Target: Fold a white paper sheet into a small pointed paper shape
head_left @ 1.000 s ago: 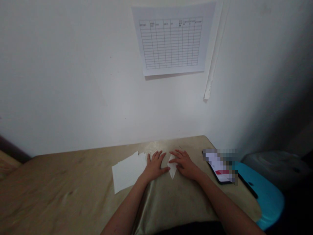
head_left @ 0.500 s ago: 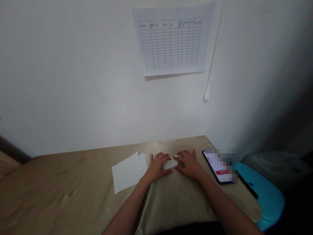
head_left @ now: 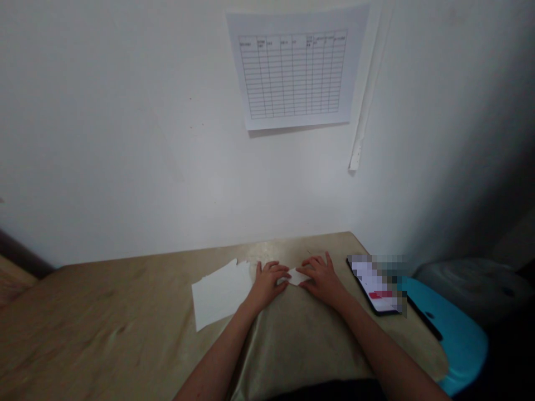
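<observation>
Left of the phone (head_left: 376, 301), at the counter (head_left: 146, 312), a small white paper (head_left: 296, 277) was between the two hands. The left hand (head_left: 267, 284) pinched its left end between thumb and fingers; the right hand (head_left: 321, 279), nearer the phone, pinched its right end, one finger raised. Farther left of the phone, past the left hand, lay white sheets (head_left: 219, 295) with a ragged upper edge. Right of the phone was a blue stool (head_left: 463, 340); above it, leftward, hung a chart (head_left: 295, 72).
</observation>
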The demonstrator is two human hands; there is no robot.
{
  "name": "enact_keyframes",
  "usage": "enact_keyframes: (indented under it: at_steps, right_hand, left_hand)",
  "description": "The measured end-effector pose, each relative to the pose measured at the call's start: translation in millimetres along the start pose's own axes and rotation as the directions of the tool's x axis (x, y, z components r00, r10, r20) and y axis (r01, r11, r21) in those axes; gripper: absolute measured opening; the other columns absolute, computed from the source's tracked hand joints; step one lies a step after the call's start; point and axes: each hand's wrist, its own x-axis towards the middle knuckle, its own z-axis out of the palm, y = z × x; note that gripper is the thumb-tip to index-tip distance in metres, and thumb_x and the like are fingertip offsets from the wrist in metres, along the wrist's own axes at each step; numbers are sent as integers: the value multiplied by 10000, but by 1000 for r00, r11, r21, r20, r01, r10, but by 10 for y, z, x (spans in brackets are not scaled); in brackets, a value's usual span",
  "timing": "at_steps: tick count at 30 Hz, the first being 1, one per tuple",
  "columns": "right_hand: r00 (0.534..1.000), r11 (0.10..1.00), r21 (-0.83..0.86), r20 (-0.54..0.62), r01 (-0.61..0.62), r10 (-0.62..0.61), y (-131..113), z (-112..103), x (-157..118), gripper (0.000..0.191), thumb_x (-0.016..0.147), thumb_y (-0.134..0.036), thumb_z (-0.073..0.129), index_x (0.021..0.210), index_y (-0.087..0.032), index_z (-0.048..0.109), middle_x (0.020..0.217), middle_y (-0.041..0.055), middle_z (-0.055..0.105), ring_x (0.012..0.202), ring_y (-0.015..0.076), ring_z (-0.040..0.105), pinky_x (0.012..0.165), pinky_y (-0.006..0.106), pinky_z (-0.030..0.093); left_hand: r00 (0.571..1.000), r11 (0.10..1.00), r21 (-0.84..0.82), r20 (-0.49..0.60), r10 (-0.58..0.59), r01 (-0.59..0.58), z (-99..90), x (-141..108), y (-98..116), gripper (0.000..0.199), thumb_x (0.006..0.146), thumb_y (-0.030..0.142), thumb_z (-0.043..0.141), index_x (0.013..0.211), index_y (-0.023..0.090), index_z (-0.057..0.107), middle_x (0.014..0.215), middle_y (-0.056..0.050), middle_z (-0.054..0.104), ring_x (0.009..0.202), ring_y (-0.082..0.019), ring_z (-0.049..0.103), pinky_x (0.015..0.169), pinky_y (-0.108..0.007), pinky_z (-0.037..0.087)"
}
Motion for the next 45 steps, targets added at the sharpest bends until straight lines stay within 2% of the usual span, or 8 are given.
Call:
enact_keyframes:
  at_steps: [3,5,9,14,19,25,35,45]
  right_hand:
    - [997,996,45,6,82,-83,5,30,6,173,909,-299,613,1032,-329,732,1166,4,686,1227,203,532,1210,568,-45]
    - [995,992,68,-11,103,-102,11,51,12,140,915,-276,605,930,-307,741,1079,-7,714,1174,193,569,1203,579,-50]
    - [995,992,87,-58,92,-87,9,84,24,111,893,-258,629,871,-285,734,1016,-17,726,1123,191,593,1192,594,-49]
    - [998,995,94,-67,22,-16,-41,100,23,129,888,-243,599,862,-268,722,1014,-6,715,1125,200,580,1189,592,-8]
    - [993,989,114,-50,-96,102,-75,135,27,140,891,-249,574,875,-254,713,1059,17,696,1151,222,545,1176,588,41]
    - [974,976,42,-63,-215,217,-92,200,44,145,893,-310,601,883,-228,720,1098,64,663,1173,270,493,1158,552,136]
    - [957,958,22,-37,-286,287,-109,239,64,192,915,-353,576,895,-222,714,1159,79,634,1235,290,443,1147,617,100]
    - [948,949,19,-29,-316,316,-137,228,99,201,913,-355,577,864,-219,716,1159,87,632,1226,294,443,1140,638,96]
  left_hand:
    - [999,1000,-15,-32,8,-9,7,5,19,188,901,361,633,1065,348,724,1352,21,650,1378,-281,413,1176,-656,19]
    - [998,1000,-24,-54,10,-11,14,9,36,180,879,376,667,1049,350,720,1300,30,681,1359,-282,433,1162,-677,4]
    - [997,999,-33,-82,14,-17,35,18,71,168,862,379,697,1027,355,720,1229,26,712,1321,-277,464,1143,-693,-17]
    - [995,999,-36,-97,31,-35,58,25,108,100,862,386,702,939,338,744,1212,9,704,1284,-263,485,1146,-678,-24]
    - [993,999,-51,-112,-21,15,62,43,150,80,884,357,678,880,313,744,1171,8,716,1261,-252,503,1138,-695,-18]
    - [983,995,-66,-160,-86,77,63,66,202,91,887,353,673,868,294,740,1128,3,731,1217,-251,529,1123,-721,-51]
    - [966,980,-102,-179,-188,172,51,87,292,70,850,332,703,839,280,748,1101,-16,741,1220,-273,527,1133,-714,-45]
    - [957,978,-91,-207,-204,189,118,98,287,30,822,302,719,813,275,727,1116,-8,732,1218,-282,522,1119,-753,-45]
